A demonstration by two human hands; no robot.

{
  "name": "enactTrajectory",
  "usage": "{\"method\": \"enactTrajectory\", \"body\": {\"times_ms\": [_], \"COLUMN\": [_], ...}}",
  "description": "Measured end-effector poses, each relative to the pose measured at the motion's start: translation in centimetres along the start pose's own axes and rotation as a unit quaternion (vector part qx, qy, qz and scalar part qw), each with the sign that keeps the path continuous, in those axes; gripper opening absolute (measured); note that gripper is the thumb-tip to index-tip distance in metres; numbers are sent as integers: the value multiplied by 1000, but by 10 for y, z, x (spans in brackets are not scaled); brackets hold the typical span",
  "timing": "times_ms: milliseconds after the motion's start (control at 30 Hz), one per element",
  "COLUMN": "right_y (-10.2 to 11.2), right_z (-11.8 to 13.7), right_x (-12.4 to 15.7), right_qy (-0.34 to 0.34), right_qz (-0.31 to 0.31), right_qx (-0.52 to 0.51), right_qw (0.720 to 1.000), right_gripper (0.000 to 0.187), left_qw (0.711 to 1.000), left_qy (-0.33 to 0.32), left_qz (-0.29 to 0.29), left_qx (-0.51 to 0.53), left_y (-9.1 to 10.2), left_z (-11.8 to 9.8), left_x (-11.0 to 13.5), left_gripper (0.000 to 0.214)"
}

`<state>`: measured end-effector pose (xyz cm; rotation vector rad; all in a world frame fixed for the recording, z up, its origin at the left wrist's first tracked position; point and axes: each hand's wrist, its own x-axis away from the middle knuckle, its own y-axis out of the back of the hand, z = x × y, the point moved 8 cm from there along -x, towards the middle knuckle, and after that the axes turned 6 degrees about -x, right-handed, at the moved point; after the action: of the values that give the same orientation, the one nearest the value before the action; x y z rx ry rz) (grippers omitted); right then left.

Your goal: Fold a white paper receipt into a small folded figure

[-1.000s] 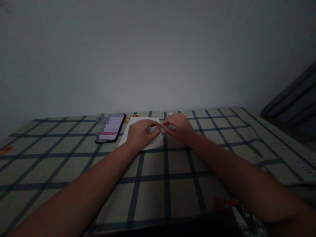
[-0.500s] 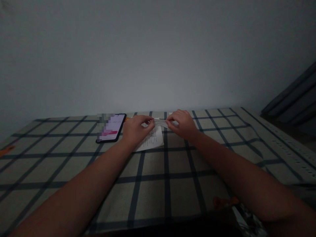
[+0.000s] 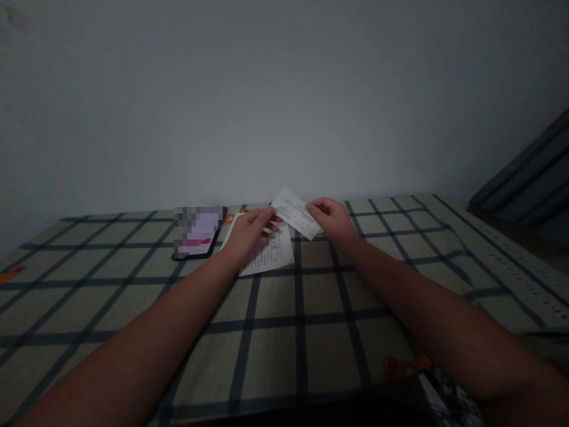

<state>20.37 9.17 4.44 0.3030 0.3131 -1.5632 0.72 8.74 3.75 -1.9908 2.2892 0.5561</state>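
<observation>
A small printed slip of paper (image 3: 297,213) is raised and tilted between my hands, its printed side toward me. My right hand (image 3: 336,220) pinches its right edge between thumb and fingers. At the slip's left edge, my left hand (image 3: 252,232) has its thumb and fingertips closed on the paper. Beneath and beside the left hand lies a larger printed sheet (image 3: 275,256), flat on the checked cloth, partly covered by that hand and wrist.
Left of the papers a phone (image 3: 199,232) lies face up with its screen lit, partly pixelated. The checked tablecloth (image 3: 320,344) runs back to a plain wall (image 3: 284,101). Dark striped fabric (image 3: 528,178) hangs at the right. Something orange (image 3: 402,365) shows near the front edge.
The slip, seen as a narrow folded strip before, now shows its broad printed face and stands higher. My left hand's fingers have spread and turned slightly; the right hand has shifted a little.
</observation>
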Motion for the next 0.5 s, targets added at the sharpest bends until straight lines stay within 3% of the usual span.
{"method": "enactTrajectory", "body": {"times_ms": [100, 233, 433, 500], "right_y": [-5, -12, -35, -38], "right_z": [-4, -2, -8, -9], "right_x": [1, 3, 14, 14], "right_qy": [-19, -11, -40, -48], "right_qz": [19, 65, 206, 216], "right_qx": [-24, 0, 17, 2], "right_qw": [999, 998, 978, 975], "right_gripper": [28, 25, 21, 22], "left_qw": [999, 1000, 1000, 1000], "left_qy": [-4, -4, -8, -9], "left_qz": [35, 10, -12, -2], "left_qx": [-40, -18, 13, 12], "left_y": [-10, -3, 6, 4], "left_z": [1, 8, 20, 20], "left_x": [2, -2, -9, -9], "left_gripper": [32, 27, 27, 26]}}
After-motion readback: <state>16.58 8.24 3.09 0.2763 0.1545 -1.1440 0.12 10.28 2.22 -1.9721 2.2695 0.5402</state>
